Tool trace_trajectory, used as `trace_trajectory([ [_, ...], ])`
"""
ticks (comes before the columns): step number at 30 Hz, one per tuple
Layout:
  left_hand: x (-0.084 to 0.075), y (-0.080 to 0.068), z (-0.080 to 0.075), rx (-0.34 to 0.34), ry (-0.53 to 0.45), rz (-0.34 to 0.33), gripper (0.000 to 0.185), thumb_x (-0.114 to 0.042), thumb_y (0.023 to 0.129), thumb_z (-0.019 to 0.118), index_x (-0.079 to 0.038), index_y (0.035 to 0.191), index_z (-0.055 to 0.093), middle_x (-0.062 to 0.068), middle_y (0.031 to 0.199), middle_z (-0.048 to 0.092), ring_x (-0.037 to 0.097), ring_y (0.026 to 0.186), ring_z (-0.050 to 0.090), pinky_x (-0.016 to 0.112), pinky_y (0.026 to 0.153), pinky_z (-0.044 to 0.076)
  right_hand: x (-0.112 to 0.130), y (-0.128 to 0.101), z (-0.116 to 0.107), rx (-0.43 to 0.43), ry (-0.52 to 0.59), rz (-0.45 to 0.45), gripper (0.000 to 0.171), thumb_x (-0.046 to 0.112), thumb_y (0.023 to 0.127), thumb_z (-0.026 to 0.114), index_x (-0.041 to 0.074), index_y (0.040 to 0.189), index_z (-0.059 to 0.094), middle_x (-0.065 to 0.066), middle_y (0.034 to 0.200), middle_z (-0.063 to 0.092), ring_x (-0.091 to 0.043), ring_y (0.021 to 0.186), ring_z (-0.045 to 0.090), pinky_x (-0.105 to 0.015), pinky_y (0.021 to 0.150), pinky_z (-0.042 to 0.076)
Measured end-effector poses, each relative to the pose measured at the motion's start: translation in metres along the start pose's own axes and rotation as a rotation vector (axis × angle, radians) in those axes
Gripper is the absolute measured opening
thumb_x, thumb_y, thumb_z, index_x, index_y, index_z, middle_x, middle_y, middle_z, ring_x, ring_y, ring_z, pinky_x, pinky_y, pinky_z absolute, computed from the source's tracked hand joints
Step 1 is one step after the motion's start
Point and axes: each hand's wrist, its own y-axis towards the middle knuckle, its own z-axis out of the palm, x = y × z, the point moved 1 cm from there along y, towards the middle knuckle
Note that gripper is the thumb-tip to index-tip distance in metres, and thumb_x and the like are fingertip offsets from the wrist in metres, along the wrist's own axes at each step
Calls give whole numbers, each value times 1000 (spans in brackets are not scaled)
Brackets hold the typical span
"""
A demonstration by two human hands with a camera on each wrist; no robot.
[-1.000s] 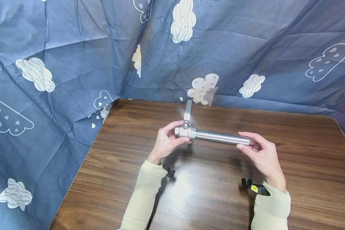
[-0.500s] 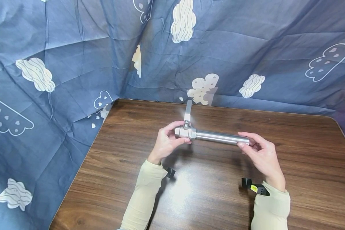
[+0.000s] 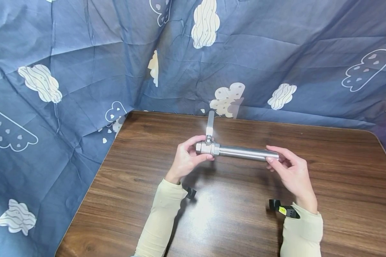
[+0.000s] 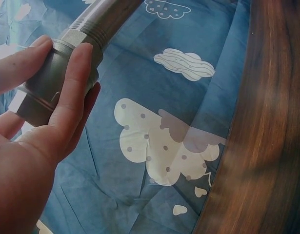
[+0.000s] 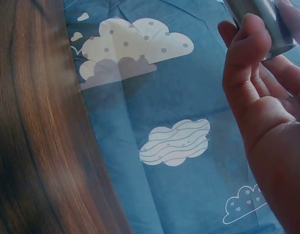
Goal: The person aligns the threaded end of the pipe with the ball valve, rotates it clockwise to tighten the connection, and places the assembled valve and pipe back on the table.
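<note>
A steel ball valve (image 3: 207,147) with an upright lever handle (image 3: 210,122) is screwed onto a polished steel pipe (image 3: 247,153), and the assembly is held level above the wooden table (image 3: 231,214). My left hand (image 3: 187,158) grips the valve body (image 4: 54,80), thumb in front and fingers behind. My right hand (image 3: 289,168) pinches the pipe's far end (image 5: 264,22) between thumb and fingers.
A blue cloth with cloud prints (image 3: 83,53) hangs behind and to the left of the table. Cream sleeves (image 3: 162,217) cover both forearms, with black wrist-camera straps (image 3: 284,210) on them. The table's left edge (image 3: 93,178) runs diagonally.
The right hand and the pipe's right end have risen slightly. The left hand and the valve stay where they were.
</note>
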Motion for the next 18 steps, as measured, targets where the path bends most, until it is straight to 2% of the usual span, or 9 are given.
trace_trajectory([
  [5, 0, 0, 0, -6, 5, 5, 55, 21, 70, 68, 15, 122, 51, 17, 115, 60, 10, 86, 65, 26, 77, 63, 1, 2, 2, 27, 198, -37, 35, -14, 85, 62, -11, 120, 59, 7, 114, 70, -7, 67, 62, -15, 55, 55],
  [8, 1, 0, -1, -7, 3, 0, 55, 20, 70, 68, 15, 123, 51, 14, 114, 60, 10, 85, 66, 25, 77, 63, 1, 2, 2, 35, 268, -35, 40, -18, 81, 64, -12, 120, 57, 2, 117, 69, -7, 74, 64, -14, 59, 57],
  [14, 2, 0, -1, -13, 3, 2, 56, 21, 71, 68, 15, 123, 51, 31, 119, 56, 10, 87, 65, 25, 77, 63, 1, 1, 2, 48, 310, -55, 51, -26, 72, 66, -14, 121, 55, -5, 121, 66, -9, 93, 66, -15, 79, 59],
  [18, 1, 0, -1, -13, 5, 4, 56, 21, 71, 68, 15, 123, 50, 37, 121, 53, 10, 87, 65, 24, 77, 63, 2, 1, 1, 53, 298, -64, 53, -27, 71, 66, -13, 121, 55, -5, 123, 65, -9, 93, 64, -11, 75, 58],
])
